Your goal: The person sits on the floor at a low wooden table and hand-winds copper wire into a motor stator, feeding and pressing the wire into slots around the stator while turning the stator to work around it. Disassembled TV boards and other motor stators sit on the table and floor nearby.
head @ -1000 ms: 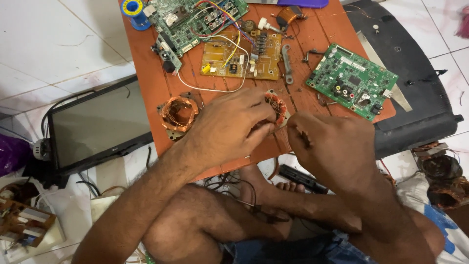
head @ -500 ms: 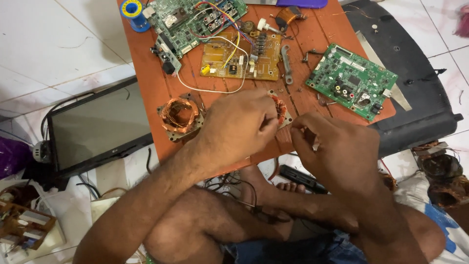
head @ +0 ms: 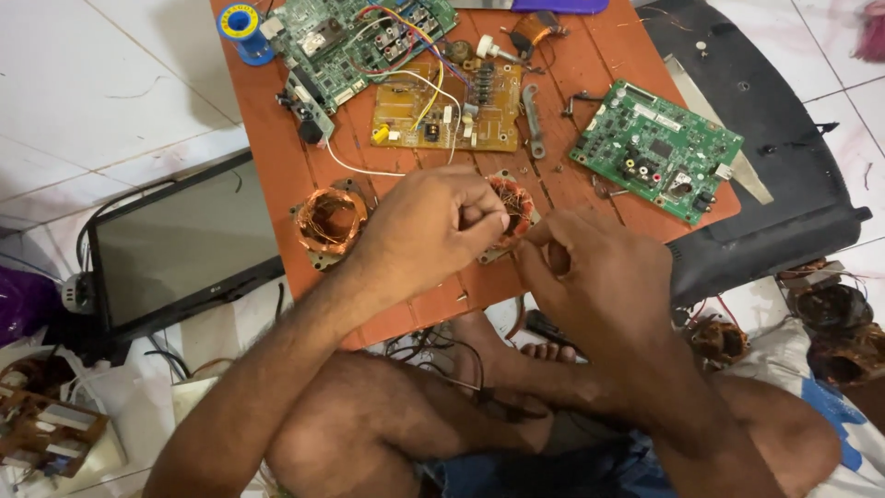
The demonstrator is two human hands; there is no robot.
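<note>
My left hand (head: pixel 433 231) grips a copper-wound motor coil (head: pixel 513 205) resting on the orange board (head: pixel 295 175). My right hand (head: pixel 590 267) is closed beside it, fingers pinched at the coil's lower right edge; what they pinch is hidden. A second copper coil (head: pixel 330 221) lies to the left of my left hand, untouched.
Green circuit boards (head: pixel 656 149) (head: pixel 355 37), a brown circuit board (head: pixel 447 106) and a blue solder spool (head: pixel 241 22) lie on the orange board. A flat monitor (head: pixel 180 249) lies left, a black back cover (head: pixel 774 184) right. More coils (head: pixel 834 323) sit at the right. My legs are below.
Both hands shifted slightly over the coil; the right hand moved up closer to the coil and the left hand's fingers.
</note>
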